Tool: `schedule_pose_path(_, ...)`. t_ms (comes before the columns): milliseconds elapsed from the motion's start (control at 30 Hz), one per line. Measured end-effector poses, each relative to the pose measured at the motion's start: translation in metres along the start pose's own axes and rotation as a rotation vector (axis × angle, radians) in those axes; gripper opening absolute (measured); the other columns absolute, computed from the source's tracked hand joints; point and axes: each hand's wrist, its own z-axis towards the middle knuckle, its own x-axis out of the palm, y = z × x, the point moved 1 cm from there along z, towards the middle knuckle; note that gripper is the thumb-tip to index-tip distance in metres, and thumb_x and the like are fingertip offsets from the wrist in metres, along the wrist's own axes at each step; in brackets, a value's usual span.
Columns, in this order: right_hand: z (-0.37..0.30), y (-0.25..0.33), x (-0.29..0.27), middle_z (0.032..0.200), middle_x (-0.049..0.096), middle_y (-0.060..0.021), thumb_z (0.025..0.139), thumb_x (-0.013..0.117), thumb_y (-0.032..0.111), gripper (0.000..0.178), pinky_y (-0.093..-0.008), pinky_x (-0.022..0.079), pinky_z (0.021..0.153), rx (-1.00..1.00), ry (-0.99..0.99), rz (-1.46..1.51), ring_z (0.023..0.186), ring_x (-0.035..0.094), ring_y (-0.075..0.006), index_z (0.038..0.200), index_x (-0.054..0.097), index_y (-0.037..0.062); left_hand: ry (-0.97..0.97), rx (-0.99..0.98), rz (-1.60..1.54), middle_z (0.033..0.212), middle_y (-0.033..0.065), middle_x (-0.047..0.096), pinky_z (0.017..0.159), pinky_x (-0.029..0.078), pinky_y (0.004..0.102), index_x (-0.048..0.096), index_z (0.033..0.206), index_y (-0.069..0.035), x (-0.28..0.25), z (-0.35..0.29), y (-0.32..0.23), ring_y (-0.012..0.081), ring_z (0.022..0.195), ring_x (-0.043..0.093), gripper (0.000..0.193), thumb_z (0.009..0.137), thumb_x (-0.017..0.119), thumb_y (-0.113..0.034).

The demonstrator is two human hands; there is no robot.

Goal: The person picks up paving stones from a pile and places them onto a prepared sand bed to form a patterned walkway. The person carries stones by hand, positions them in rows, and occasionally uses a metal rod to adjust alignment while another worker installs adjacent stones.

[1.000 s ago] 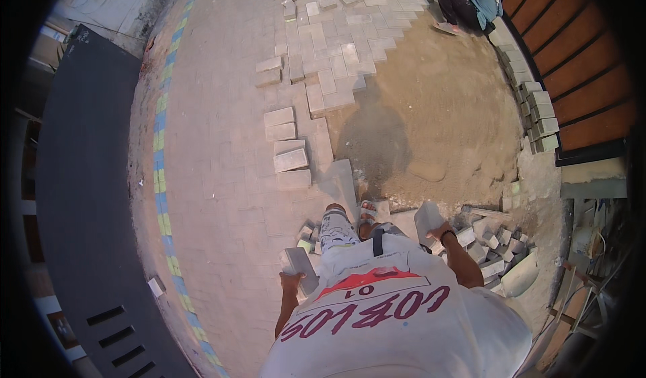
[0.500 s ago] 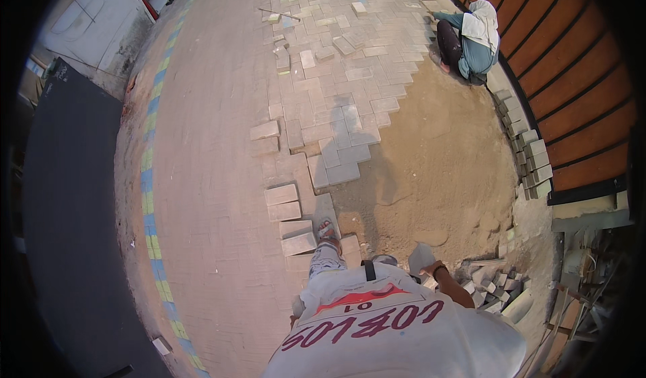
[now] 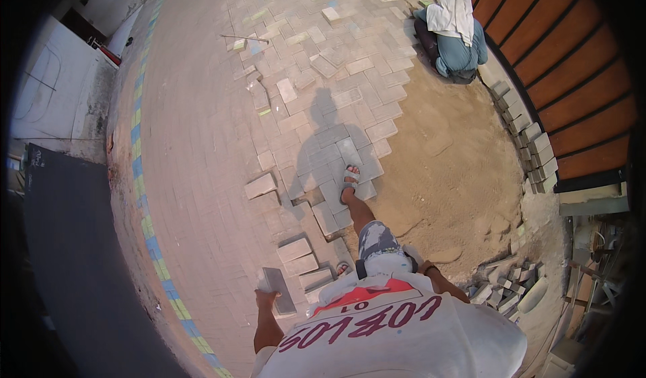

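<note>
My left hand (image 3: pixel 266 299) is closed on the near edge of a grey paving block (image 3: pixel 280 288), out at my left side. At my right side, my right hand (image 3: pixel 426 267) grips another grey paving block (image 3: pixel 413 254); shirt and leg hide much of that one. One sandalled foot (image 3: pixel 350 181) stands on the laid pavers (image 3: pixel 336 142) beside the bare sand (image 3: pixel 451 156). My other foot (image 3: pixel 342 268) is behind, partly covered by my shirt. Several loose pale blocks (image 3: pixel 294 250) lie just left of that rear foot.
A co-worker (image 3: pixel 457 38) with a white head cloth crouches by the brown slatted gate (image 3: pixel 558 61). Block stacks (image 3: pixel 535 146) line the gate's foot. Broken pieces (image 3: pixel 505 287) are heaped at near right. A thin rod (image 3: pixel 244 39) and loose blocks (image 3: pixel 258 95) lie farther up the paving.
I have stepped forward, one foot now farther up the laid pavers. My left hand and its block have come into sight; my right-hand block has become mostly hidden.
</note>
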Motion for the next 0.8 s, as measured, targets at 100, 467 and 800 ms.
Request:
schedule_pose_path(100, 0.085, 0.019, -0.063, 0.091, 0.059, -0.0250, 0.077, 0.061, 0.033, 0.037, -0.0441, 0.043, 0.073, -0.277, -0.195, -0.220, 0.093, 0.055, -0.0391, 0.097, 0.062, 0.0018, -0.018, 0.059, 0.057, 0.115, 0.0250, 0.055, 0.089, 0.048, 0.0416, 0.034, 0.122, 0.007, -0.012, 0.032, -0.095, 0.0361, 0.108, 0.056, 0.097, 0.047, 0.086, -0.025)
schedule_pose_path(467, 0.217, 0.131, -0.373, 0.117, 0.055, -0.0257, 0.049, 0.080, 0.034, 0.096, -0.0381, 0.047, 0.092, 0.799, -0.198, 0.266, 0.111, 0.054, -0.0350, 0.124, 0.038, -0.0076, 0.126, 0.121, -0.101, 0.111, 0.0252, 0.056, 0.085, 0.049, 0.0423, 0.039, 0.118, 0.008, -0.055, 0.078, -0.387, 0.0356, 0.101, 0.058, 0.090, 0.046, 0.086, -0.017)
schedule_pose_path(800, 0.353, 0.180, -0.451, 0.121, 0.053, -0.0252, 0.049, 0.082, 0.029, 0.096, -0.0389, 0.046, 0.093, 0.958, -0.154, 0.320, 0.114, 0.052, -0.0339, 0.126, 0.037, -0.0083, 0.268, 0.236, 0.078, 0.117, 0.0254, 0.054, 0.089, 0.047, 0.0401, 0.036, 0.123, 0.009, -0.089, 0.179, -0.573, 0.0354, 0.107, 0.056, 0.097, 0.045, 0.086, -0.020)
